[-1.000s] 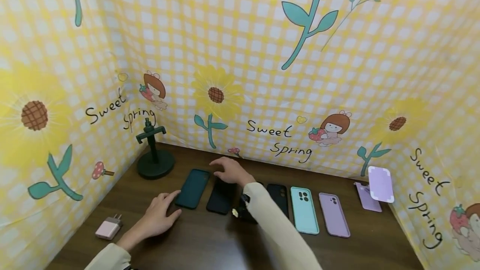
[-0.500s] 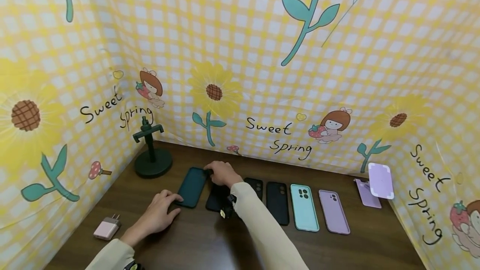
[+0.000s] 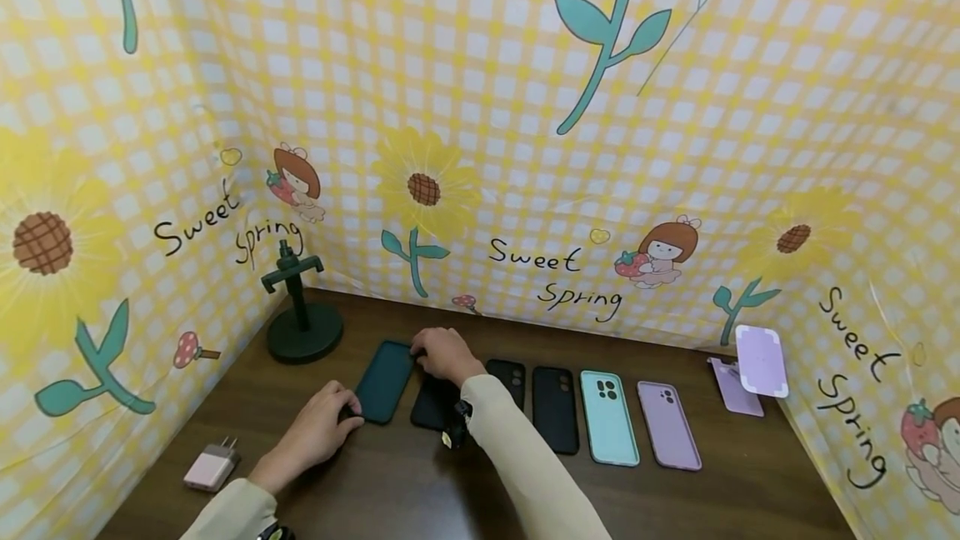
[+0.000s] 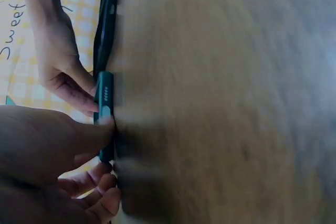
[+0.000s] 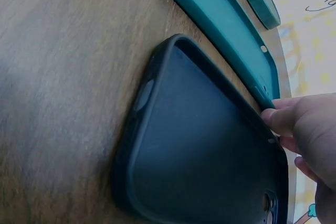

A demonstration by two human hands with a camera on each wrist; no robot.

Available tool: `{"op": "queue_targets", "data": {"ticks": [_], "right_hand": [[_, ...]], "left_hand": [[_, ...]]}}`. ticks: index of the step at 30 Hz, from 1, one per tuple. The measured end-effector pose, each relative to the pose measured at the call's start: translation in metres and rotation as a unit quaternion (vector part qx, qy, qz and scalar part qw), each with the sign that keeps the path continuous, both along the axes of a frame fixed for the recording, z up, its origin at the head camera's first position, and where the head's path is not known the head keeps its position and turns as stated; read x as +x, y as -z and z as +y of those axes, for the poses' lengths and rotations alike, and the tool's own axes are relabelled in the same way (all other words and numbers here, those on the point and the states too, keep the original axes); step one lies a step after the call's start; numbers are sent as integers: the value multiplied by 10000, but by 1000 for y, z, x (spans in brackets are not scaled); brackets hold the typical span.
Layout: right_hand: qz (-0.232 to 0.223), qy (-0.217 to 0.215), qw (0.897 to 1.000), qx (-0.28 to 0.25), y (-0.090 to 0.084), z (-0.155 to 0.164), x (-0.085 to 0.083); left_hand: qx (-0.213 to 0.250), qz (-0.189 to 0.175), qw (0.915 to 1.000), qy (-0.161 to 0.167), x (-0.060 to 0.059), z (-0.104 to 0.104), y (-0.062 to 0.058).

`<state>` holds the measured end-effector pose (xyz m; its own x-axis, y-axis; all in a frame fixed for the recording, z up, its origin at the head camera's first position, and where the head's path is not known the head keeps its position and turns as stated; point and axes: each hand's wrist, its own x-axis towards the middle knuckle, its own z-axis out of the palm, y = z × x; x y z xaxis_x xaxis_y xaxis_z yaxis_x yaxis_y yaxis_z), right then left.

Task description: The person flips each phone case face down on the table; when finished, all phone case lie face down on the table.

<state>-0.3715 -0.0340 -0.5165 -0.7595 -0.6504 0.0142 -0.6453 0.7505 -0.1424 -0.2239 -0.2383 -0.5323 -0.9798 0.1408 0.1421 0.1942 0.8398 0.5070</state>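
Your left hand and right hand pinch the dark green phone case with curled fingers at opposite ends, on the counter.

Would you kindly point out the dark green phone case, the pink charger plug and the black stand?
dark green phone case (image 3: 384, 390), head view, middle of its back.
pink charger plug (image 3: 207, 470), head view, its body.
black stand (image 3: 303, 342), head view, round base.

Even, bright lighting; soft shadows.
Head view was sharp but bowed at its edges; left wrist view was motion-blurred; right wrist view blurred close up.
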Motion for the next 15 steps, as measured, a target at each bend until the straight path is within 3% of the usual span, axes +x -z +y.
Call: {"op": "queue_targets", "data": {"ticks": [6,11,15], "right_hand": [[-75,-13,9999,-106,3,-2,1],[-439,-87,9971,-618,4,0,0],[-844,-90,9896,-1165,2,3,-2]], "left_hand": [[-46,-53,10000,-48,-2,-1,4],[-81,-85,9999,-28,-1,-1,3],[14,155,9999,0,0,1,2]]}}
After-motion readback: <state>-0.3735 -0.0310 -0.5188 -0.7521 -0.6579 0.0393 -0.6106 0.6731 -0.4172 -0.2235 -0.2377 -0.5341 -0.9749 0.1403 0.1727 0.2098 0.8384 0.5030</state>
